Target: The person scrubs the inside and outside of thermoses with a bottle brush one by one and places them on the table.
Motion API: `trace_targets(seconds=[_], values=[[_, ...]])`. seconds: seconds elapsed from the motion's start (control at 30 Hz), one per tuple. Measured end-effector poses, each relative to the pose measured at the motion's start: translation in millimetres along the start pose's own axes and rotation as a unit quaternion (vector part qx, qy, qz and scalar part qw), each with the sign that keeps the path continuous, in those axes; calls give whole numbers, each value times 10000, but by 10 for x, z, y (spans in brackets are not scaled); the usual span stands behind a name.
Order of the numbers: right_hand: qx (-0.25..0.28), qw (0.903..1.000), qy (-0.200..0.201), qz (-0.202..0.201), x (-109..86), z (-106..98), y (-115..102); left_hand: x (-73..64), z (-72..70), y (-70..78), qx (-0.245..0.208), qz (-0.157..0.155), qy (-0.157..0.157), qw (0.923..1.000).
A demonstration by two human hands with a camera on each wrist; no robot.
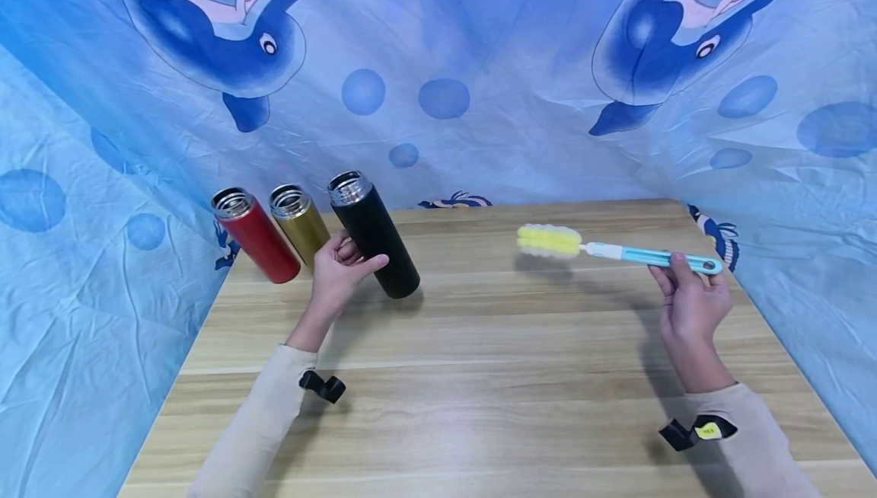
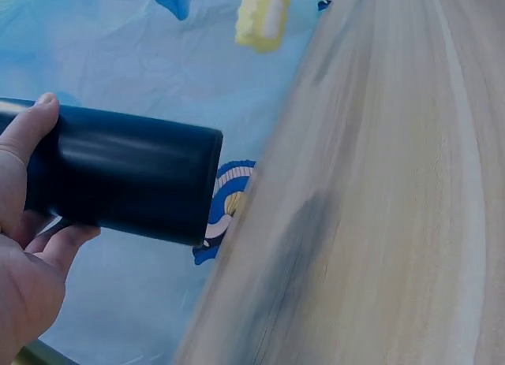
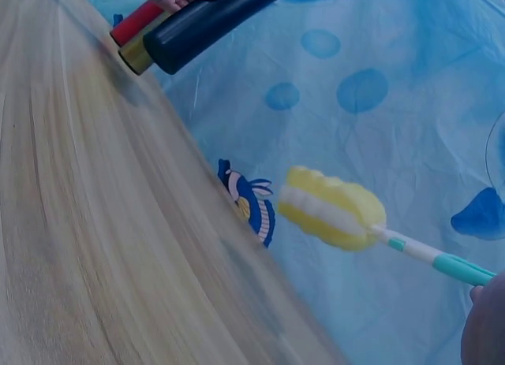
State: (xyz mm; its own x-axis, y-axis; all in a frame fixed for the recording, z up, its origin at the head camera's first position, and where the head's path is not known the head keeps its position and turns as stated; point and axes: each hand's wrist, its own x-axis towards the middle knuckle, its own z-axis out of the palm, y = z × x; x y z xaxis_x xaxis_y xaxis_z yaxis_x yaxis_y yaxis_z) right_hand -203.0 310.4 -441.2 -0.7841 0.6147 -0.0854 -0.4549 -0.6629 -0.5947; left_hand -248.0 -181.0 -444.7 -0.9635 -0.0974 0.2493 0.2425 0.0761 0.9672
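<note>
My left hand (image 1: 337, 273) grips a black thermos bottle (image 1: 377, 239) around its side, the thumb on the near face. The bottle has no lid, and its silver threaded mouth is at the top. In the left wrist view its base seems to hang a little above the wood, apart from a shadow. Just left of that hand stands a gold bottle (image 1: 301, 228), partly hidden, and beside it a red bottle (image 1: 259, 243); both are lidless. On the right, my right hand (image 1: 695, 308) holds a bottle brush (image 3: 450, 262) by its turquoise handle. The yellow-and-white sponge head (image 1: 548, 241) points left, in the air.
A wood-grain table (image 1: 479, 376) lies under both hands. Blue cloth (image 1: 438, 64) printed with dolphins hangs behind it and at both sides. Black wrist cameras are strapped over both sleeves.
</note>
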Motion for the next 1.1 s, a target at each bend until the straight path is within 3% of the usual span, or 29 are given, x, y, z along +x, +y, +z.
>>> trace_targets(seconds=[0.33,0.7,1.1], values=[[-171,9979,630,46,136,-101,-16,142,-14,-134,326,237,185,9990],[-804,9908,1077,129,209,-192,-62,263,-85,-298,430,103,473,9979],[-690,9883,1356,93,274,-266,0,366,-113,-457,352,108,669,9971]])
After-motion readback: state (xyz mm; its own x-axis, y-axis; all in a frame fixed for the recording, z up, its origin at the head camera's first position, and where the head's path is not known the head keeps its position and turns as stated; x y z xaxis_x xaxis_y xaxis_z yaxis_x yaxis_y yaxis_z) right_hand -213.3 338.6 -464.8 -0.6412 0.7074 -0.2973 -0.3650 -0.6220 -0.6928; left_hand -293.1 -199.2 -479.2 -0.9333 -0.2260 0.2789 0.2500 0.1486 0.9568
